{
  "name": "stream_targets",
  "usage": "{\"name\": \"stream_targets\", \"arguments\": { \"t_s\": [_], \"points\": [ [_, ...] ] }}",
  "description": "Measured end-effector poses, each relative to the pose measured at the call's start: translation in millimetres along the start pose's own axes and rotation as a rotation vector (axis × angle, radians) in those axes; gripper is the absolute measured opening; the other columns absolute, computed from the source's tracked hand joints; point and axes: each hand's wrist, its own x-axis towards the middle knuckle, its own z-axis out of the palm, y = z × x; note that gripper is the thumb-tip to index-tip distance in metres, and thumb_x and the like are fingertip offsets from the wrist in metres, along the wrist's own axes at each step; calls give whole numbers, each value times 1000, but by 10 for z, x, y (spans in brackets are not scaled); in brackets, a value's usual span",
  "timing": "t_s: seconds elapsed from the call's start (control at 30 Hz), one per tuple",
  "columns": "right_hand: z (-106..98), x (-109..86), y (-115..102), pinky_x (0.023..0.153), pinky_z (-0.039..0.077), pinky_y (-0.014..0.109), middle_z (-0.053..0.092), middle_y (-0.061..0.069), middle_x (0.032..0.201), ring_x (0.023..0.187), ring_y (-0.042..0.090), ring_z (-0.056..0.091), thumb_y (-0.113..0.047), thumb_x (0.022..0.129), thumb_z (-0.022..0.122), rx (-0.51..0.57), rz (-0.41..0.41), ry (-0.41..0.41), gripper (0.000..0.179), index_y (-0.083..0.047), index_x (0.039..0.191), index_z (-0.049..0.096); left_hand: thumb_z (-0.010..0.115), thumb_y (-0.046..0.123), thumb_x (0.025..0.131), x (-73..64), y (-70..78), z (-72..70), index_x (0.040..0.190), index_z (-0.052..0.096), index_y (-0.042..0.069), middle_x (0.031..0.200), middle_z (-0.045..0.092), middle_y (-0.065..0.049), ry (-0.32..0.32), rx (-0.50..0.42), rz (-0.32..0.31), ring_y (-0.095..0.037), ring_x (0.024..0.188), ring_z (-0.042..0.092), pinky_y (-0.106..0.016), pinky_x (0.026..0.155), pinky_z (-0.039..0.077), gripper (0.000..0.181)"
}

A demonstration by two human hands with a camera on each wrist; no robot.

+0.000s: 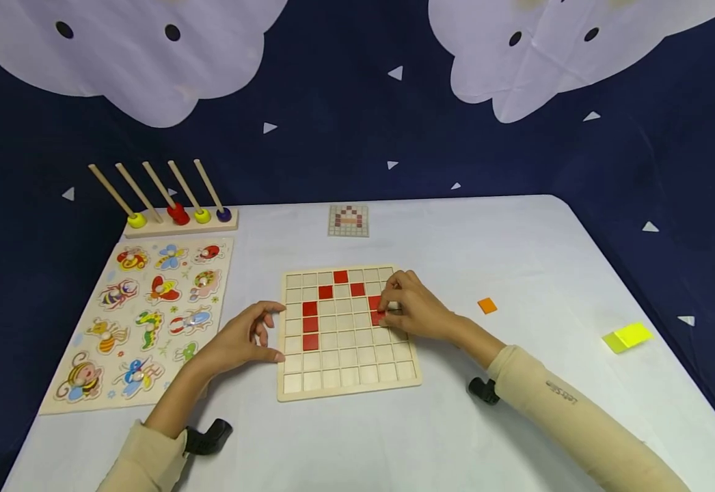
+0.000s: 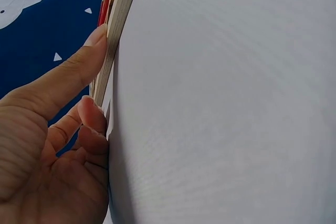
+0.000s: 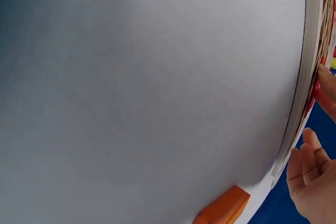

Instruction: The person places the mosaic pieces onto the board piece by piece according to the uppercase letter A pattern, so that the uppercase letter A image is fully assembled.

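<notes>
A square wooden grid board [image 1: 348, 394] lies on the white table. Red square tiles [image 1: 311, 324] fill several of its cells. At the board's left side, my left hand [image 1: 240, 342] rests its thumb and a fingertip against the edge, the other fingers loosely bent; the left wrist view shows the thumb [image 2: 73, 74] on the wooden rim. On the right side of the grid, my right hand [image 1: 419, 307] pinches a red tile [image 1: 377, 318] at its cell with thumb and forefinger. The right wrist view shows these fingers only partly, at its edge.
A pattern card [image 1: 348, 221] lies behind the board. An orange tile [image 1: 487, 305] and yellow-green pieces [image 1: 628, 337] lie to the right. An insect puzzle board [image 1: 148, 321] and a peg stacker [image 1: 179, 222] with upright rods are at the left. A dark cloth [image 1: 357, 102] hangs behind.
</notes>
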Motion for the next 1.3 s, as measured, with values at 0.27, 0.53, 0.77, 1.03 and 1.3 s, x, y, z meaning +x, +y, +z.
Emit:
{"name": "stream_targets", "arguments": {
  "t_s": [0.27,0.53,0.77,1.03,1.3],
  "points": [
    [-73,-60,-54,84,37,37,53,6,114,100,21,41,-30,85,79,-141,2,-48,19,-16,97,74,90,12,70,12,28,29,137,49,3,103,48,-12,-6,-20,-15,-13,74,49,-25,60,37,80],
    [-423,-425,50,89,39,39,54,2,110,101,18,40,-30,79,84,-125,68,9,35,-14,108,76,91,14,69,43,-1,43,137,48,3,103,46,-10,-5,1,-37,-13,76,50,-25,62,38,81],
    [-745,-927,339,84,40,39,55,-1,109,100,16,39,-28,73,89,-140,150,-29,34,-17,102,77,91,15,69,19,7,-12,137,47,4,104,46,-10,5,30,-51,-13,77,50,-25,64,39,82],
    [-824,-1460,546,86,39,41,55,-3,103,100,16,39,-29,67,92,-140,248,-29,32,-22,94,77,90,15,70,-15,-5,-49,138,46,2,103,46,-11,3,41,-30,-11,76,49,-25,64,38,82],
    [-779,-1842,598,84,39,35,53,-6,98,99,13,38,-12,64,91,-158,215,36,31,-24,87,72,89,13,71,-3,21,-16,138,46,0,103,46,-12,-27,21,4,-11,76,50,-25,63,38,81]
  ]
}}
